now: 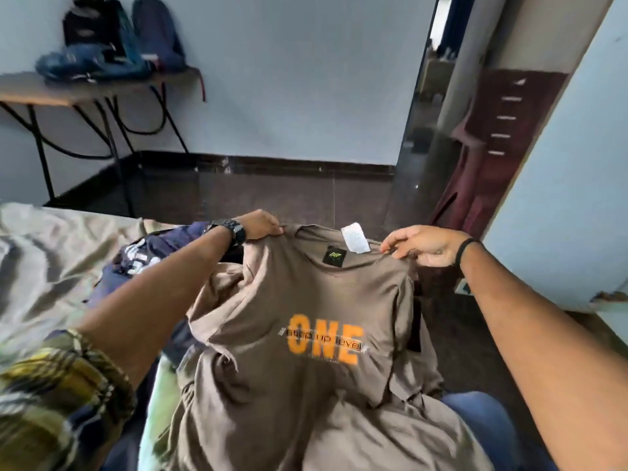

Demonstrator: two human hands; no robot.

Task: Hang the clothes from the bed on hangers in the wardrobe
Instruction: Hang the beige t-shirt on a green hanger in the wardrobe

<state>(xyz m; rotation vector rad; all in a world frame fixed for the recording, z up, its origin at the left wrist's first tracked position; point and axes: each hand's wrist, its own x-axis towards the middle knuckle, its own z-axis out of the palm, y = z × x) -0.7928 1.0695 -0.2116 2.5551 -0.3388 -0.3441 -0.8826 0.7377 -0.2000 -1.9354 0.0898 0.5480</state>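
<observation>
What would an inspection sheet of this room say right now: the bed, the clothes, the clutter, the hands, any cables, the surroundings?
Surface: bed with a rumpled beige sheet, at the left.
Job's things: brown T-shirt with orange ONE print, held up by its shoulders; navy garment lying on the bed behind the left arm. No hanger or wardrobe seen.
Clutter: backpacks piled on a folding table by the wall.
Hands: left hand pinches the shirt's left shoulder; right hand pinches its right shoulder.
Cables: nothing seen.
Surroundings: pale blue wall, dark floor, maroon plastic chair at the right.
</observation>
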